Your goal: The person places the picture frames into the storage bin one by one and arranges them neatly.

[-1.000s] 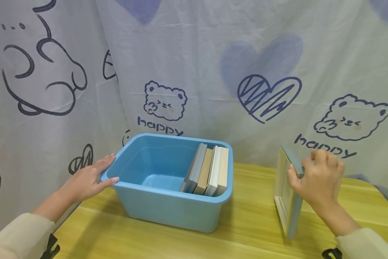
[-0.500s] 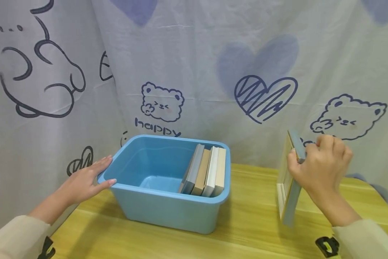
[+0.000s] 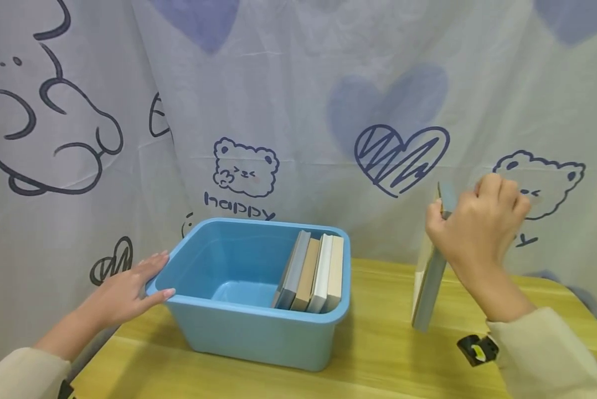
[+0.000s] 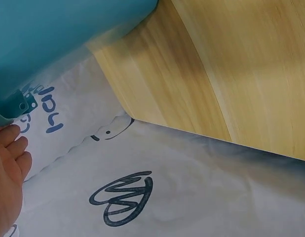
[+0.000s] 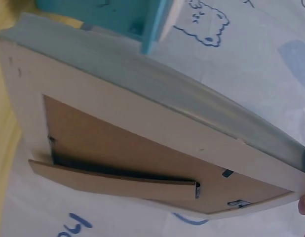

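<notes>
My right hand [image 3: 480, 227] pinches a picture frame [image 3: 430, 291] by its upper edge, thumb on one side and fingers on the other. The frame is held edge-on above the table, right of a light blue plastic tub [image 3: 248, 335]. In the right wrist view its back shows: a pale border, brown backing board [image 5: 118, 131] and a hinged stand leg [image 5: 118, 185] tilted out. My left hand [image 3: 121, 291] rests on the tub's left corner, thumb and fingers laid over the rim. Several slim grey, tan, white and cream frames [image 3: 305, 271] stand side by side in the tub's right end.
A yellow wood-grain table [image 3: 378, 343] carries the tub, its rounded right edge in sight. Behind and to the left hangs a pale curtain [image 3: 298, 111] printed with hearts and bears. Dark wrist straps show near both sleeves.
My right hand has lifted the picture frame higher, lately bringing it leftward and turning it more edge-on. My left hand stays on the tub's rim. The head view has shifted slightly.
</notes>
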